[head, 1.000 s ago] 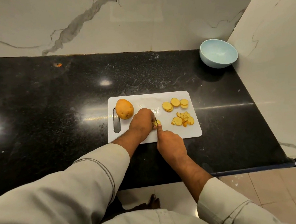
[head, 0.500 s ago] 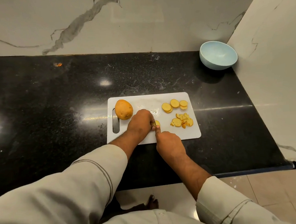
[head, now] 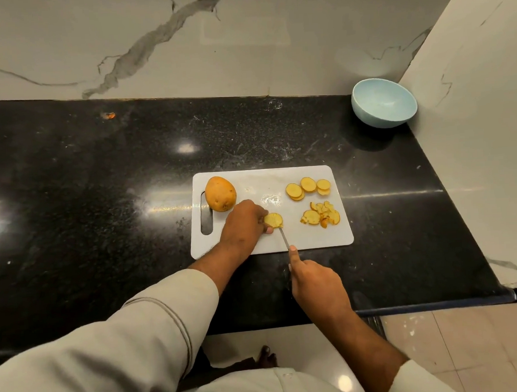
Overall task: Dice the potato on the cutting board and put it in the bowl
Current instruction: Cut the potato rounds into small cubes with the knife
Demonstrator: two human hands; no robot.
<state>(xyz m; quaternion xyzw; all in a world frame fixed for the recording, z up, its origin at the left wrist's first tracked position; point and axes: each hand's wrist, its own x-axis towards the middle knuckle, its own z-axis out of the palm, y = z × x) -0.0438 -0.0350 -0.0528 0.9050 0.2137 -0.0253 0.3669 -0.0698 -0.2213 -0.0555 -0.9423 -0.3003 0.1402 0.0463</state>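
One counter (head: 100, 205) carries one board (head: 314, 238) and one bowl (head: 383, 102) far right. One whole potato (head: 220, 193) sits left; four slices (head: 308, 184); one diced heap (head: 322, 216). Left hand (head: 242, 224) pinches one slice (head: 273, 219); right hand (head: 315, 283) grips one knife (head: 283, 239).

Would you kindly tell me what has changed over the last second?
The right hand drew the knife back toward the body, uncovering the slice the left hand still holds. The whole potato, cut pieces and bowl stayed put.
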